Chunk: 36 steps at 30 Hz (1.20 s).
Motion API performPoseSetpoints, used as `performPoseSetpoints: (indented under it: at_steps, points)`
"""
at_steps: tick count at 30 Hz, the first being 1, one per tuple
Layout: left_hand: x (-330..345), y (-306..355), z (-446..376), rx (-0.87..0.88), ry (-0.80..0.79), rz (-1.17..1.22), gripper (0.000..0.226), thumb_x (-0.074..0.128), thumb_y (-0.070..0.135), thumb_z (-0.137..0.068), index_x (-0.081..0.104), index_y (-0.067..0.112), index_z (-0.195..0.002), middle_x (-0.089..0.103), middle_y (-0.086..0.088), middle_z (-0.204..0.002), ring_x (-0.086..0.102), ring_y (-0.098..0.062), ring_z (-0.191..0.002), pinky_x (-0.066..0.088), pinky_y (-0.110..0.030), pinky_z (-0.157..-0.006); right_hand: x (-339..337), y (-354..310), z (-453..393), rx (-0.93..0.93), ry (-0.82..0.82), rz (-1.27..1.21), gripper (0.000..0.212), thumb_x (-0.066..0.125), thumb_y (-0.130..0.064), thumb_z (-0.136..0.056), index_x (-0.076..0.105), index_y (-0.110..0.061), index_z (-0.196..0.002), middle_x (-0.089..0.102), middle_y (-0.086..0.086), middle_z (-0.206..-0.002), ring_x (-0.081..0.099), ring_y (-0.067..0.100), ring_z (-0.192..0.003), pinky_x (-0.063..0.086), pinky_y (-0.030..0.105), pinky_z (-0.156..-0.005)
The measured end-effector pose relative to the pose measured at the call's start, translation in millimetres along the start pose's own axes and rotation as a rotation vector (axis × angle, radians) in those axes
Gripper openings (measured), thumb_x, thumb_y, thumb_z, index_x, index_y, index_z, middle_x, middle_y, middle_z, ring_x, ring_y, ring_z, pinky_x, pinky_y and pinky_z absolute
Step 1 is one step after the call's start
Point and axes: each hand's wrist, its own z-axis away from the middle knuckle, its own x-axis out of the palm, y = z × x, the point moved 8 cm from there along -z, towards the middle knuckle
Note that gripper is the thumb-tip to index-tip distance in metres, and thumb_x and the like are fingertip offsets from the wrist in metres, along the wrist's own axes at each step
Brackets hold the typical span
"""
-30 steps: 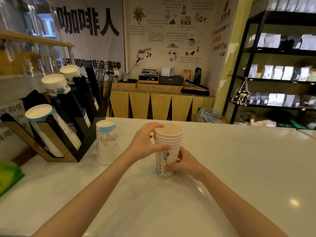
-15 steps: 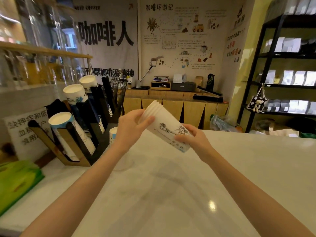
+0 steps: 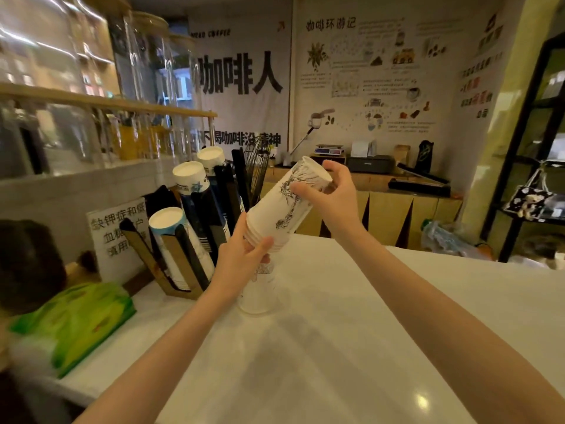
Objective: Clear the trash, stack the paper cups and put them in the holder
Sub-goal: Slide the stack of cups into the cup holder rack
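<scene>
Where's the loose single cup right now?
In the head view, the single cup stands on the counter left of centre, beside the holder, partly behind the left hand.

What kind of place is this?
Most likely a coffee shop counter: a cup holder filled with paper cups, a coffee-themed wall poster, and shelves on the right.

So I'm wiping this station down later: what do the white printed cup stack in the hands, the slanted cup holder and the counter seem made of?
White printed cup stack: paper, matte, with thin rolled rims nested at the mouth end.
Slanted cup holder: looks like tan wood or board with black dividers; blur leaves it open.
White counter: smooth, glossy, stone-like or solid surface, judging by the lamp glare.
</scene>
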Motion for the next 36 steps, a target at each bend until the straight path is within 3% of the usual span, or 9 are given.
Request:
performPoseSetpoints:
  at_steps: [4, 8, 13, 20, 24, 28, 32, 36]
  points:
    - [0, -30, -2, -0.172, -0.034, 0.058, 0.064, 0.062, 0.03, -0.082, 0.024, 0.029, -0.135, 0.066, -0.008, -0.105, 0.069, -0.014, -0.067, 0.052, -0.013, -0.051, 30, 9, -9, -0.01, -0.066, 0.109, 0.079, 0.08, -0.03, -0.065, 0.041, -0.016, -0.132, 0.053, 0.004, -0.13, 0.052, 0.015, -0.11, 0.05, 0.023, -0.081]
    - [1, -52, 1, -0.252, -0.031, 0.093, 0.058, 0.064, 0.03, -0.08, 0.03, 0.025, -0.127, 0.069, -0.013, -0.093, 0.068, -0.019, -0.06, 0.054, -0.02, -0.05, 49, 25, -14, 0.028, -0.13, 0.195, 0.082, 0.08, -0.036, -0.063, 0.042, -0.016, -0.133, 0.058, 0.006, -0.127, 0.056, 0.019, -0.11, 0.053, 0.036, -0.088]
    - [-2, -88, 8, -0.366, 0.029, 0.082, 0.055, 0.066, 0.031, -0.078, 0.037, 0.014, -0.121, 0.07, -0.011, -0.073, 0.066, -0.017, -0.05, 0.049, -0.018, -0.042, 72, 47, -7, 0.037, -0.242, 0.259, 0.082, 0.079, -0.036, -0.065, 0.04, -0.014, -0.133, 0.057, 0.005, -0.125, 0.055, 0.019, -0.111, 0.052, 0.038, -0.09]
    - [4, -126, 17, -0.486, -0.04, 0.027, 0.058, 0.068, 0.025, -0.078, 0.036, 0.011, -0.124, 0.065, -0.008, -0.068, 0.061, -0.015, -0.047, 0.052, -0.024, -0.046, 87, 78, 8, 0.065, -0.326, 0.334, 0.078, 0.078, -0.033, -0.067, 0.039, -0.015, -0.132, 0.054, 0.006, -0.129, 0.051, 0.015, -0.108, 0.046, 0.027, -0.081]
    - [6, -142, 25, -0.535, -0.04, 0.034, 0.059, 0.07, 0.023, -0.076, 0.037, 0.008, -0.122, 0.064, -0.009, -0.07, 0.06, -0.021, -0.051, 0.058, -0.041, -0.065, 95, 93, 19, 0.105, -0.37, 0.37, 0.084, 0.078, -0.033, -0.068, 0.033, -0.016, -0.137, 0.048, 0.006, -0.138, 0.049, 0.022, -0.121, 0.046, 0.033, -0.087]
    - [4, -141, 28, -0.509, -0.063, -0.082, 0.057, 0.069, 0.028, -0.076, 0.039, 0.01, -0.121, 0.066, -0.012, -0.09, 0.064, -0.024, -0.067, 0.053, -0.031, -0.06, 98, 106, 30, 0.173, -0.377, 0.345, 0.085, 0.077, -0.03, -0.07, 0.029, -0.017, -0.138, 0.05, 0.007, -0.137, 0.05, 0.024, -0.122, 0.049, 0.038, -0.09]
    - [-3, -139, 25, -0.447, -0.077, -0.28, 0.065, 0.072, 0.034, -0.071, 0.041, 0.011, -0.123, 0.062, -0.007, -0.108, 0.058, -0.02, -0.092, 0.046, -0.022, -0.062, 96, 133, 40, 0.335, -0.511, 0.288, 0.108, 0.081, -0.021, -0.064, 0.01, -0.02, -0.145, 0.041, 0.009, -0.14, 0.044, 0.024, -0.127, 0.044, 0.041, -0.099]
    - [-3, -141, 23, -0.39, -0.11, -0.331, 0.092, 0.079, 0.031, -0.06, 0.028, 0.016, -0.135, 0.045, -0.009, -0.132, 0.047, -0.025, -0.119, 0.045, -0.041, -0.099, 89, 172, 57, 0.478, -0.664, 0.371, 0.113, 0.083, -0.018, -0.061, 0.009, -0.019, -0.145, 0.037, 0.012, -0.144, 0.041, 0.026, -0.129, 0.04, 0.042, -0.105]
